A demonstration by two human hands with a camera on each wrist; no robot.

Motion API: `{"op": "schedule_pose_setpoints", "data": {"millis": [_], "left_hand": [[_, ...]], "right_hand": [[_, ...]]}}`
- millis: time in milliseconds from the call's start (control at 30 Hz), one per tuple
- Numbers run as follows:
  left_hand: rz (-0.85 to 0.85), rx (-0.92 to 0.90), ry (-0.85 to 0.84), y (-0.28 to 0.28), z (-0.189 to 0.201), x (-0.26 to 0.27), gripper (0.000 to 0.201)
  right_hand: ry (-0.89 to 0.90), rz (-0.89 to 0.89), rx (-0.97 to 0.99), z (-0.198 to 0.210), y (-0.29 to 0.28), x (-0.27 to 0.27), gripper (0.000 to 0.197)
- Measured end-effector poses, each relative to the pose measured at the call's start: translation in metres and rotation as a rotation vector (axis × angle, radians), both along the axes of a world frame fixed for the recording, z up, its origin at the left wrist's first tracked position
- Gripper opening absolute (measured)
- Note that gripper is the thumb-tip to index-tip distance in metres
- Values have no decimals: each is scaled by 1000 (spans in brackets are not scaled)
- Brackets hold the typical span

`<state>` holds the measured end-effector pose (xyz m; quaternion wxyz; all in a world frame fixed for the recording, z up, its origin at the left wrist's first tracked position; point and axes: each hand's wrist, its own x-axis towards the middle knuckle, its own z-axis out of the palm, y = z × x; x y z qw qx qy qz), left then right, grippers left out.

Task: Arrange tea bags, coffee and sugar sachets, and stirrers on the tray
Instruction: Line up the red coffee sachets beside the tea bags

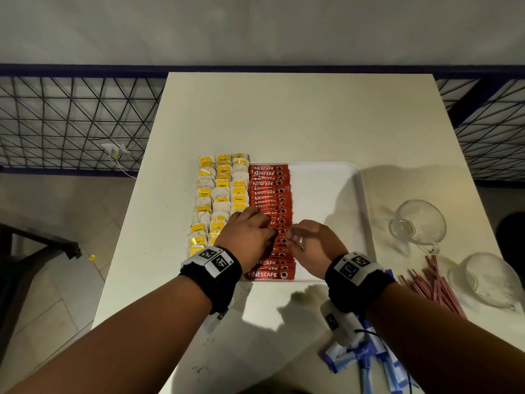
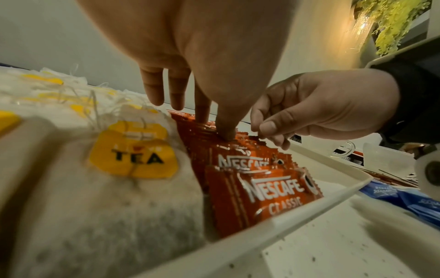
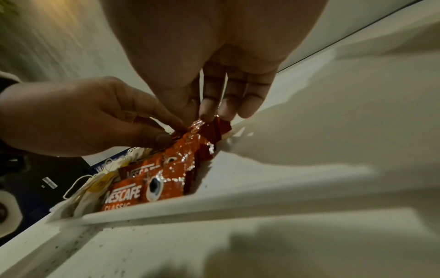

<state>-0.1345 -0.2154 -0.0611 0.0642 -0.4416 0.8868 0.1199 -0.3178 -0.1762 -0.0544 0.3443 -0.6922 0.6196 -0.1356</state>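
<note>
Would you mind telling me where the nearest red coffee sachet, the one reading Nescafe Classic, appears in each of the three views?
Head: nearest coffee sachet lies at the row's near end, between the wrists.
Left wrist: lower centre-right, against the tray's near rim.
Right wrist: lower left, just behind the same rim.
Shared landmark: the tea bags beside the row.

Lighting was dim and warm; hard shadows fell on the table [image 1: 284, 123], wrist views were blurred with edge distortion.
</note>
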Motion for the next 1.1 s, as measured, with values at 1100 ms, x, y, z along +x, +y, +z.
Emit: {"op": "schedule_pose_setpoints", "data": {"millis": [1100], "left_hand": [[257, 50, 81, -35, 16, 30, 46]], "right_hand": [[-45, -260, 222, 1, -32, -3, 38]]}}
